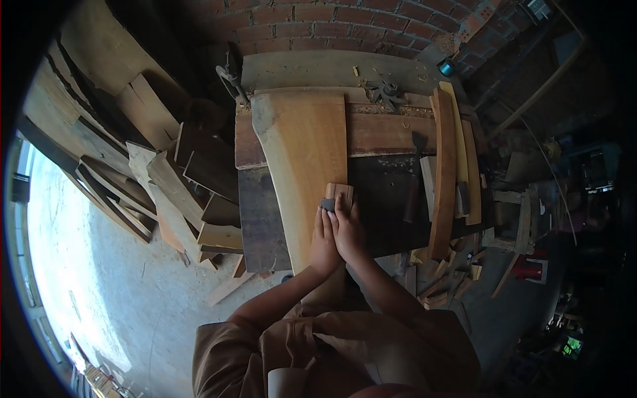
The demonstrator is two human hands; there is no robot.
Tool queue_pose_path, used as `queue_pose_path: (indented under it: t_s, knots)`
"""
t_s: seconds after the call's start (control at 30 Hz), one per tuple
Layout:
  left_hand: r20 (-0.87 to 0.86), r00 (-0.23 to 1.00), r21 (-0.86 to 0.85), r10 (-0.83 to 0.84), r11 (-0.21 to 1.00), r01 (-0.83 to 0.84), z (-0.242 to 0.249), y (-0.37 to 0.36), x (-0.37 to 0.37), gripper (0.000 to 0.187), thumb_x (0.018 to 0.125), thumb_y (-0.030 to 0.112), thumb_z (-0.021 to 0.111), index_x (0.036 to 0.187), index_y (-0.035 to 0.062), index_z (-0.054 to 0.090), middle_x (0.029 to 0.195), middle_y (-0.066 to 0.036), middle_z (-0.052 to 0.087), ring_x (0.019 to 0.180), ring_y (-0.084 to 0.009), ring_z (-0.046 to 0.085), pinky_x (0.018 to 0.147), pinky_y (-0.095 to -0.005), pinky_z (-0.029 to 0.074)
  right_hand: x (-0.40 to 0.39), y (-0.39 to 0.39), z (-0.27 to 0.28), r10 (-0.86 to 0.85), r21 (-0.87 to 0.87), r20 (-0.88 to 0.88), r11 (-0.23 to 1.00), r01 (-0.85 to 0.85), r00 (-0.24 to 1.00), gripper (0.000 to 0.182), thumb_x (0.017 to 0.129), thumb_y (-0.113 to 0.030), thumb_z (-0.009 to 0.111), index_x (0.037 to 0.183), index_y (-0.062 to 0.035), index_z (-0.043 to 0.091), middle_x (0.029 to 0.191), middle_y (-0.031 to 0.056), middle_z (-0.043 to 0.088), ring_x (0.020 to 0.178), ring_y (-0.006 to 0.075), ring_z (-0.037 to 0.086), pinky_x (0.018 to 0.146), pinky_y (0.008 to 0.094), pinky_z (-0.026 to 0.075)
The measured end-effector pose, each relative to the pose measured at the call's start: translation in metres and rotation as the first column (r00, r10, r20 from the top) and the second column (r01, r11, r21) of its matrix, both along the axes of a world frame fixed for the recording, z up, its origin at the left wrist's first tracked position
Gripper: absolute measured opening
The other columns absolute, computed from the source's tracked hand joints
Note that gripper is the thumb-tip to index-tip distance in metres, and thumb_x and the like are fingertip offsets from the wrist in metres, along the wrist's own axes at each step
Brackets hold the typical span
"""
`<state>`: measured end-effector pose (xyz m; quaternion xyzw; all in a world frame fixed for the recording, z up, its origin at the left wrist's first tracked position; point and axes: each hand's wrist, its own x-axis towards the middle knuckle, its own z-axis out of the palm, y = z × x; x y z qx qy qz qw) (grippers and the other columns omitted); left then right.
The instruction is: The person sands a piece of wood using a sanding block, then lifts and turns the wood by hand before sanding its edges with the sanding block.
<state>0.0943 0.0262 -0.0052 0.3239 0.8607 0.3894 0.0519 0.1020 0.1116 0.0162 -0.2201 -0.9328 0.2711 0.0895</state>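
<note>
A long, pale wooden board (302,146) with an uneven left edge lies lengthwise on the dark workbench (259,212). Near the board's right edge sits a small wooden block (340,190) with a dark grey piece (328,204) at its lower left. My right hand (348,232) is closed on the block, fingers over its lower part. Beside it and touching it, my left hand (322,247) has its fingers pressed together, their tips at the grey piece. Whether the left fingers grip that piece is too small to tell.
A chisel-like tool (412,189) and curved wooden strips (442,179) lie on the bench's right side. A metal clamp (232,83) stands at the back left, and a dark metal part (386,95) rests at the back. Planks (149,113) lean at the left; offcuts (439,285) litter the floor.
</note>
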Motion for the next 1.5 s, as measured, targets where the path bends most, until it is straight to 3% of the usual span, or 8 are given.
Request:
queue_pose_path:
  t_s: [0.3,0.37,0.53,0.77,0.97,1.3,1.43,1.5]
  knots:
    - [-0.152,0.971,0.086,0.186,0.981,-0.175,0.016,0.154,-0.24,0.075,0.077,0.025,0.056,0.13,-0.0113,0.02,0.131,-0.035,0.025,0.123,-0.0475,0.025,0.101,-0.043,0.028,-0.261,0.155,0.0,0.156,-0.138,-0.133,0.975,-0.174,0.979,0.044,0.09,-0.031,0.041,0.129,-0.0105,0.038,0.118,0.0296,0.041,0.099,0.0425,0.051,0.082,0.0442,0.045]
    - [0.105,0.955,0.195,0.278,0.936,-0.294,0.019,0.169,-0.267,0.076,0.077,0.027,0.058,0.13,-0.011,0.02,0.13,-0.035,0.026,0.123,-0.0452,0.027,0.1,-0.0414,0.03,-0.294,0.168,0.002,0.175,-0.093,-0.058,0.979,-0.179,0.983,0.045,0.089,-0.031,0.042,0.128,-0.0091,0.039,0.112,0.0282,0.045,0.099,0.0423,0.05,0.082,0.045,0.044]
    - [-0.009,0.967,0.141,0.256,0.957,-0.253,0.014,0.137,-0.209,0.078,0.076,0.029,0.06,0.13,-0.0108,0.02,0.13,-0.035,0.026,0.121,-0.0449,0.03,0.098,-0.0414,0.032,-0.23,0.133,-0.001,0.105,-0.073,-0.122,0.991,-0.115,0.987,0.046,0.088,-0.032,0.045,0.128,-0.0099,0.039,0.125,0.0293,0.037,0.103,0.0432,0.049,0.084,0.0445,0.044]
    - [-0.097,0.992,-0.116,0.084,0.989,-0.095,-0.012,0.001,0.029,0.066,0.082,0.015,0.051,0.132,-0.0103,0.017,0.132,-0.034,0.023,0.12,-0.0464,0.031,0.097,-0.0415,0.033,0.028,-0.001,-0.009,0.019,-0.032,-0.126,0.999,-0.024,0.992,0.048,0.088,-0.026,0.048,0.132,-0.0144,0.036,0.132,0.0277,0.03,0.099,0.0421,0.053,0.075,0.0418,0.049]
    - [0.151,0.986,-0.119,0.065,0.992,-0.047,-0.015,-0.031,0.089,0.066,0.082,0.014,0.05,0.133,-0.0103,0.014,0.134,-0.033,0.018,0.12,-0.0467,0.031,0.097,-0.0428,0.034,0.085,-0.032,-0.004,-0.041,-0.097,-0.013,0.994,0.04,0.999,0.052,0.086,-0.028,0.052,0.132,-0.0138,0.035,0.129,0.0293,0.031,0.102,0.0422,0.052,0.075,0.0408,0.05]
    - [-0.174,0.976,-0.035,0.128,0.99,-0.136,0.008,0.094,-0.143,0.086,0.074,0.031,0.062,0.132,-0.0115,0.014,0.13,-0.036,0.022,0.121,-0.0492,0.026,0.099,-0.0438,0.031,-0.162,0.094,-0.018,0.115,0.122,-0.299,0.989,-0.081,0.947,0.049,0.083,-0.026,0.054,0.126,-0.0065,0.04,0.123,0.0383,0.032,0.094,0.0473,0.051,0.08,0.0448,0.045]
    - [0.099,0.969,0.087,0.227,0.968,-0.235,0.02,0.151,-0.27,0.09,0.072,0.035,0.065,0.131,-0.0117,0.016,0.131,-0.033,0.026,0.118,-0.0439,0.035,0.095,-0.0409,0.036,-0.287,0.15,0.006,0.035,-0.286,-0.226,0.953,-0.1,0.974,0.043,0.084,-0.026,0.052,0.12,-0.0037,0.04,0.117,0.0371,0.037,0.096,0.0463,0.051,0.081,0.0467,0.044]
    - [0.048,0.978,0.058,0.202,0.977,-0.204,0.016,0.153,-0.288,0.09,0.072,0.035,0.065,0.131,-0.0116,0.016,0.131,-0.033,0.026,0.118,-0.0432,0.036,0.095,-0.041,0.037,-0.309,0.15,-0.013,-0.009,-0.088,-0.285,0.996,-0.017,0.959,0.044,0.085,-0.027,0.052,0.121,-0.004,0.039,0.117,0.036,0.037,0.098,0.0464,0.05,0.082,0.0461,0.043]
